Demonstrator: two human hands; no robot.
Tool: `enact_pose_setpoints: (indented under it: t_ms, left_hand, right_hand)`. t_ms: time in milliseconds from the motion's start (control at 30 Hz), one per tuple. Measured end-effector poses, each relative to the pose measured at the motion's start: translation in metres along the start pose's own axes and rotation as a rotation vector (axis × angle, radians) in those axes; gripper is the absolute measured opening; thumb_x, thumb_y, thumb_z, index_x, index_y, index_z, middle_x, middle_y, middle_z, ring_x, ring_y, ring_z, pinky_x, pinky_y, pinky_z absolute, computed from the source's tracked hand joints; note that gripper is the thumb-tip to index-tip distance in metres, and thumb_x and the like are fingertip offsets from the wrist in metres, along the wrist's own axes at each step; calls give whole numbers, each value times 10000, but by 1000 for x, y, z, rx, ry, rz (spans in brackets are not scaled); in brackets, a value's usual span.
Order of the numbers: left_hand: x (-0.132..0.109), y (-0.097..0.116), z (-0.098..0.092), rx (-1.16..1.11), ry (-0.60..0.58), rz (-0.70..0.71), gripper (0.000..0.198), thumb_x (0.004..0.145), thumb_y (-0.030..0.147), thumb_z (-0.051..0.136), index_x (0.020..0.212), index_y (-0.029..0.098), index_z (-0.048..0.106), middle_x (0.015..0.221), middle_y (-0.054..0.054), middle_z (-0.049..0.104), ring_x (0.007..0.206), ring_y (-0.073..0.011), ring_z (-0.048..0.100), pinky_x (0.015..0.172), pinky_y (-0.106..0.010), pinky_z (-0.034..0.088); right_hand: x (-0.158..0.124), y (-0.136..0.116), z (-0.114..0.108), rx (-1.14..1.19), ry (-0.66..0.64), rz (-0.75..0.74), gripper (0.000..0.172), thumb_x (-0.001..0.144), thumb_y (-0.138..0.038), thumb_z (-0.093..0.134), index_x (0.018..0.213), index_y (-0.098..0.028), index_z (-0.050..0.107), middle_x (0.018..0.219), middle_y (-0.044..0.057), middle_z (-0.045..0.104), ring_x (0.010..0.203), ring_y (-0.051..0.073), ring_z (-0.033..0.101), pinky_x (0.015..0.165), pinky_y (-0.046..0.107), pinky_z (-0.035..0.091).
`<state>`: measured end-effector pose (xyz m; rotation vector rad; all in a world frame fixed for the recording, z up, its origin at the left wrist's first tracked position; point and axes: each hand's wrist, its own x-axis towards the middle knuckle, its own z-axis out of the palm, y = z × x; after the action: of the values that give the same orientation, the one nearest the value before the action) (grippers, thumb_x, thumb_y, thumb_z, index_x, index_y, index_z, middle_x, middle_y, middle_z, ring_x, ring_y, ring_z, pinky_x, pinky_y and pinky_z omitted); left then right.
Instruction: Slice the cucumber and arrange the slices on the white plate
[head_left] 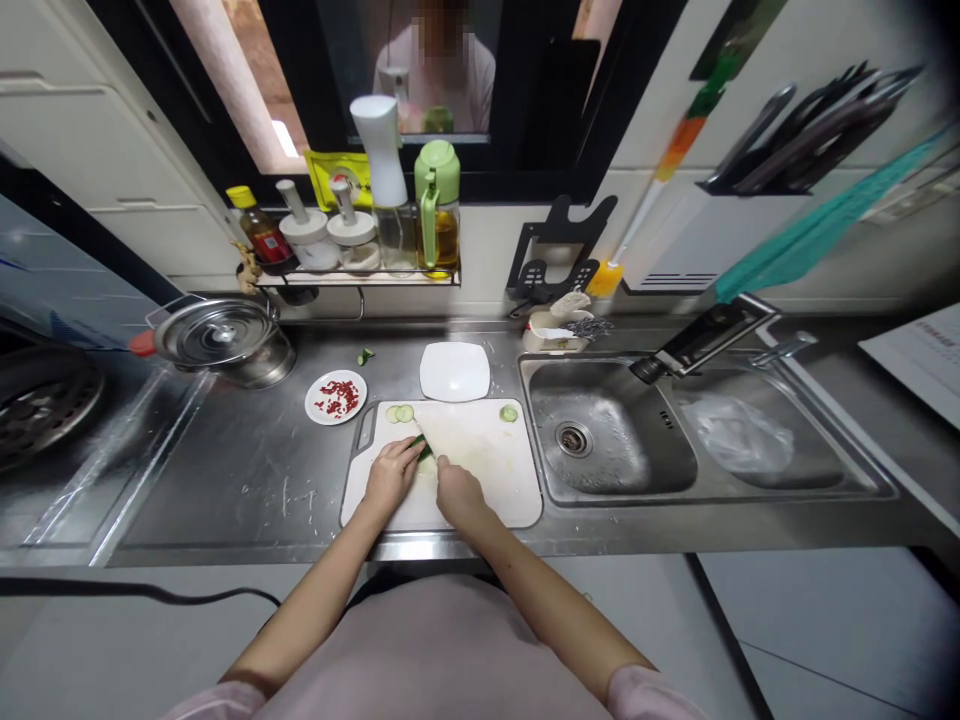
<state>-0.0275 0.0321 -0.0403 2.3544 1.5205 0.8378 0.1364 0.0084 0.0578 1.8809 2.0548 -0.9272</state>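
On the white cutting board point(487, 505), my left hand point(392, 474) presses its closed fingers on a dark green cucumber piece point(424, 449). My right hand point(459, 497) is wrapped round the handle of a knife point(429, 432), whose blade points up and left, right beside the cucumber. Pale slices point(403, 413) lie at the board's top left, and more slices point(508, 413) at its top right. Behind the board stands a bare white square plate point(454, 371). A round white plate point(336, 398) with chopped red pieces is to the left.
The steel sink point(611, 440) adjoins the board on the right. A lidded pot point(259, 360) stands at the left. Seasoning bottles point(437, 220) fill a wall rack behind, and a knife holder point(712, 235) hangs at the right. Green scraps point(364, 356) lie behind the round plate.
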Motion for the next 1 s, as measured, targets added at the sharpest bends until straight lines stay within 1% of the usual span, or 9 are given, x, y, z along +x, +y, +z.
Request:
enact_pose_setpoints:
  t_ms: [133, 367, 500, 633, 833, 1000]
  left_hand:
    - [2, 1, -1, 10, 1, 4, 295, 912, 205, 511, 1139, 228, 697, 1195, -76, 677, 1069, -220, 615, 945, -398, 515]
    - [3, 1, -1, 25, 10, 8, 288, 915, 199, 507, 1123, 234, 702, 1187, -71, 682, 1051, -212, 619, 935, -397, 519]
    - [2, 0, 1, 21, 7, 8, 291, 909, 194, 512, 1130, 234, 699, 1193, -75, 679, 1063, -210, 617, 943, -398, 516]
    - [3, -1, 1, 10, 11, 4, 287, 909, 195, 510, 1118, 235, 703, 1183, -76, 683, 1062, -212, 620, 940, -406, 518]
    - [3, 1, 0, -3, 17, -2, 280, 906, 194, 519, 1110, 234, 707, 1169, -78, 689, 1053, -218, 628, 925, -408, 524]
    - [3, 1, 0, 1, 11, 5, 287, 908, 189, 511, 1116, 227, 705, 1171, -81, 689, 1062, -216, 627, 930, -402, 522]
  right_hand:
    - [1, 2, 0, -2, -10, -12, 412, 827, -25, 462, 1227, -121, 474, 1033, 161, 680, 1021, 254, 654, 768, 300, 459]
    - [4, 3, -1, -12, 23, -48, 388, 850, -18, 428, 1223, -107, 484, 1042, 165, 680, 1017, 247, 658, 777, 296, 462]
    - [4, 4, -1, -29, 18, -42, 402, 845, -16, 442, 1234, -108, 482, 1059, 166, 678, 1022, 246, 657, 781, 291, 464]
    - [4, 4, -2, -27, 37, -68, 393, 843, -14, 440, 1222, -102, 489, 1055, 168, 683, 1026, 245, 659, 789, 293, 471]
    - [4, 6, 5, -29, 55, -59, 381, 839, -14, 453, 1207, -97, 505, 1049, 174, 686, 1026, 250, 661, 790, 298, 477]
    - [7, 7, 7, -15, 70, -74, 389, 843, -12, 453, 1220, -89, 506, 1055, 175, 687, 1048, 239, 655, 819, 295, 477]
